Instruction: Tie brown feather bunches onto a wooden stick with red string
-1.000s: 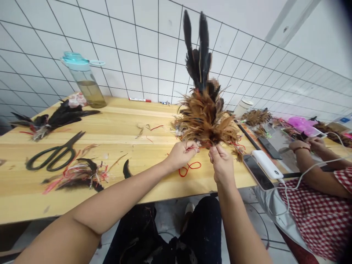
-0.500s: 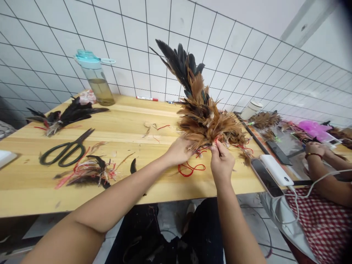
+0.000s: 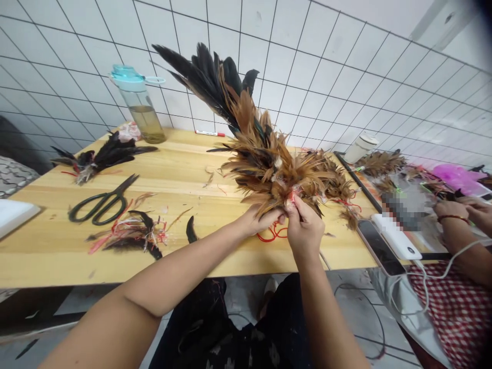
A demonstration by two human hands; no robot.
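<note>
A large feather duster (image 3: pixel 261 159), brown low down with long black feathers at the top, stands tilted to the left above the table. My left hand (image 3: pixel 261 220) is closed around its underside, and the brown feathers cover part of those fingers. Thumb and fingers of my right hand (image 3: pixel 306 225) pinch the bound base, where red thread wraps a pale core. Below, a loop of red cord (image 3: pixel 271 234) lies on the wood between my hands. More brown feathers (image 3: pixel 330 177) lie just right of the bundle.
Black-handled scissors (image 3: pixel 102 205), feather scraps (image 3: pixel 142 233) and a black feather bunch (image 3: pixel 111 156) occupy the table's left side. A water bottle (image 3: pixel 144 113) and a red marker (image 3: pixel 209 133) stand near the wall. At right are a phone (image 3: pixel 380 246), a power bank (image 3: pixel 395 237) and a co-worker's hands (image 3: pixel 453 212).
The feather duster has tipped further left, its black tips lower and farther left. Both hands have stayed at its base; the red-wrapped part now shows more plainly. The view has shifted slightly.
</note>
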